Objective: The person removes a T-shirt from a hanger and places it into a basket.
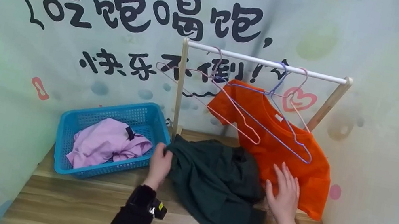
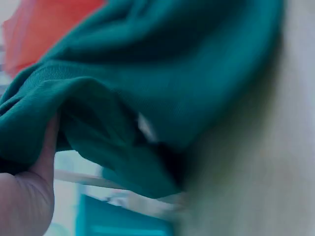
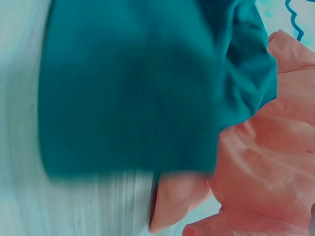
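Observation:
A dark green garment (image 1: 217, 185) lies crumpled on the wooden table (image 1: 84, 206). My left hand (image 1: 161, 154) grips its left edge; in the left wrist view my thumb (image 2: 44, 162) pinches a fold of the green cloth (image 2: 177, 83). My right hand (image 1: 284, 180) lies flat with straight fingers on the lower part of an orange T-shirt (image 1: 290, 152), just beside the green garment's right edge. The orange shirt hangs from a purple hanger (image 1: 286, 131) and drapes down to the table. In the right wrist view, the green garment (image 3: 128, 88) and the orange shirt (image 3: 266, 162) appear blurred.
A blue plastic basket (image 1: 78, 123) with a lilac garment (image 1: 107, 143) stands at the left of the table. A small rack with a white rod (image 1: 265, 63) and wooden posts stands at the back, with an empty pink hanger (image 1: 225, 104) on it. Walls close in on three sides.

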The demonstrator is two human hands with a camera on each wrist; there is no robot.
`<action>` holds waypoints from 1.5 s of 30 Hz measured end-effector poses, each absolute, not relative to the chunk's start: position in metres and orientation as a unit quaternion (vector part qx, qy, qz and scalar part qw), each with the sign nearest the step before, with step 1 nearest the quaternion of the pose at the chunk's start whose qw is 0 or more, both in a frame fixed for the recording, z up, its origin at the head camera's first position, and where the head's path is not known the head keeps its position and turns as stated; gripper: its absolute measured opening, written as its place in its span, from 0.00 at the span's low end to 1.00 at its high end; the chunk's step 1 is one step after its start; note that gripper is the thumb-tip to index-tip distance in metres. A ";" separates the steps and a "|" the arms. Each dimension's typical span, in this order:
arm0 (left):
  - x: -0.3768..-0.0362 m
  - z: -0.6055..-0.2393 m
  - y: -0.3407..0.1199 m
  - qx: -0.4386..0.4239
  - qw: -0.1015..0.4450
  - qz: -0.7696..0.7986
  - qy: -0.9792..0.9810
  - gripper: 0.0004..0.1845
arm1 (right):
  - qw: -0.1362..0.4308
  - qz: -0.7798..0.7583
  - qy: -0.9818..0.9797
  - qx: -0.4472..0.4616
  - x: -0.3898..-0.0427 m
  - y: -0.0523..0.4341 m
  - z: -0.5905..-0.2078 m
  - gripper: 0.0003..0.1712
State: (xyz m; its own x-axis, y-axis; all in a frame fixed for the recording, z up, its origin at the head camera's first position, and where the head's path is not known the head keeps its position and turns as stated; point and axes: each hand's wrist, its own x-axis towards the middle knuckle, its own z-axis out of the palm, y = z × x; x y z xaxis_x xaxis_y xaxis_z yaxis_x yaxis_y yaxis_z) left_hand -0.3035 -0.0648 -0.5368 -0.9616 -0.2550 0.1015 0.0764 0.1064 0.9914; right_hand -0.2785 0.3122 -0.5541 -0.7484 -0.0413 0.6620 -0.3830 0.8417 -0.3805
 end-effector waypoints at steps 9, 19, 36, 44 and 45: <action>-0.313 -0.442 -0.107 0.057 0.261 -0.764 -0.587 0.04 | 0.344 0.256 -0.896 0.116 -0.281 0.315 -0.559 0.29; -0.308 -0.365 -0.166 0.029 0.424 -0.749 -0.509 0.05 | 0.341 0.247 -0.899 0.118 -0.278 0.319 -0.570 0.28; -0.321 -0.389 -0.225 -0.001 0.391 -0.502 -0.771 0.04 | 0.313 0.251 -0.909 0.114 -0.276 0.320 -0.578 0.28; -0.317 -0.457 -0.229 -0.006 0.054 -0.372 -0.927 0.31 | 0.305 0.251 -0.912 0.115 -0.278 0.317 -0.578 0.28; -0.315 -0.464 -0.227 -0.014 0.045 -0.362 -0.931 0.32 | 0.306 0.249 -0.911 0.117 -0.278 0.316 -0.577 0.28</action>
